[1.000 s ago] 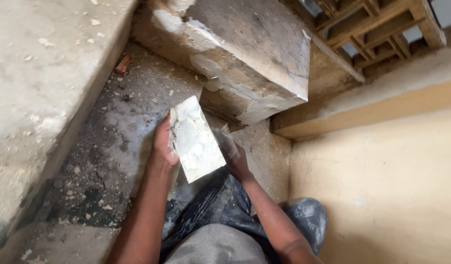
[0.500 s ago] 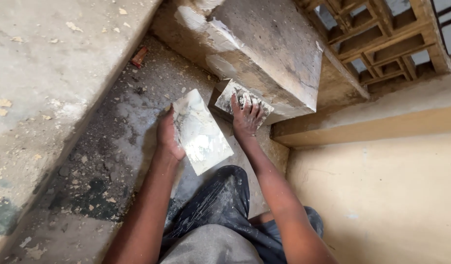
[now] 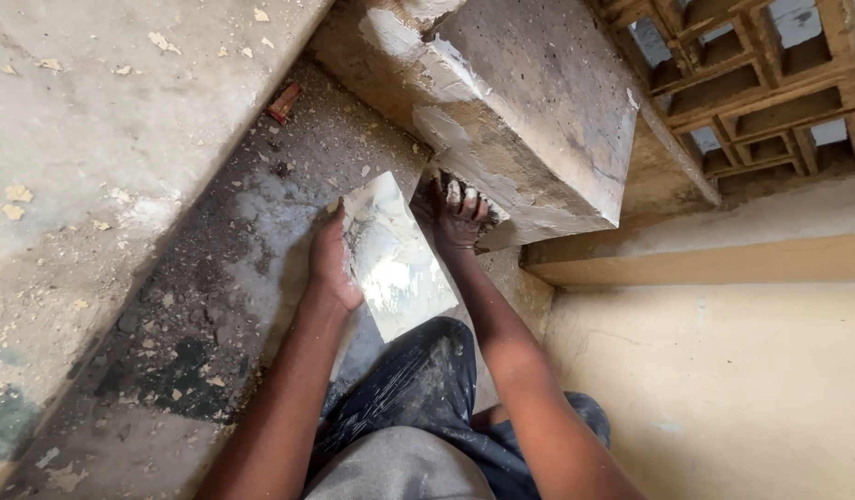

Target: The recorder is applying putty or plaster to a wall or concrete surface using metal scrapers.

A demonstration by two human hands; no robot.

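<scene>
the left hand (image 3: 333, 264) holds a flat rectangular board (image 3: 397, 257) by its left long edge, fingers closed around it, and the board carries a layer of white plaster. it is tilted, above the dusty floor (image 3: 168, 324) and just in front of the person's knees in dark, stained trousers (image 3: 418, 389). the right hand (image 3: 460, 215) is pressed against the lower edge of a big concrete block (image 3: 529, 120), fingers spread and covered with plaster; it seems to push a small tool or a lump of plaster there, but what it grips i cannot tell (the fingers hide it). the block already has white patches on its near face. a small red piece (image 3: 285, 102) lies on the floor near the far wall.

what could go wrong, in my judgement: the board is inclined, so wet plaster may slide off onto the floor or the trousers. plaster pressed under the overhanging edge may also drop off if it is too thick or the surface is dusty.
</scene>
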